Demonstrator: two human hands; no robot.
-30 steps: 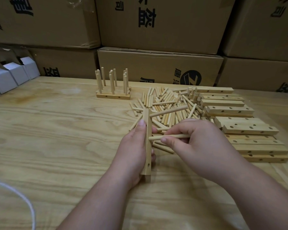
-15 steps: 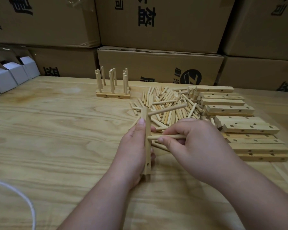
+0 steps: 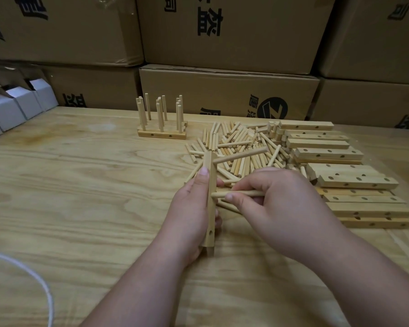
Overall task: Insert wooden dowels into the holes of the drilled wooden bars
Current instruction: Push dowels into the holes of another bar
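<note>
Here, at a pale plywood table [image 3: 80,197], a person works with both hands just in front of them. The left hand [image 3: 191,208] wraps around a drilled wooden bar [image 3: 210,204], holding it on edge with its length running away from the person. One dowel [image 3: 241,155] is already seated near the bar's far end and sticks out to the right. The right hand [image 3: 276,208] pinches a second dowel [image 3: 236,194] between thumb and fingers, its tip touching the bar's right face near the middle; whether it has entered the hole cannot be seen.

The bar and dowels look light, stiff and dry, unlikely to slip. A thin dowel could probably snap or jam if pushed in crooked, so a hold close to the tip, as now, seems wise, with the bar braced from behind.

Beyond the hands lies a loose pile of dowels [image 3: 236,147], almost touching the bar's far end. To the right are stacked undrilled-side-up bars [image 3: 340,175], holes showing, close to the right wrist. Farther back on the left stand finished bars with upright dowels [image 3: 162,128]. A white cord [image 3: 33,274] curls at the near left edge, well apart from the work. Small white boxes [image 3: 17,109] sit at the far left, and brown cartons [image 3: 222,95] line the back. Only the crowding pile seems likely to get in the way.
</note>
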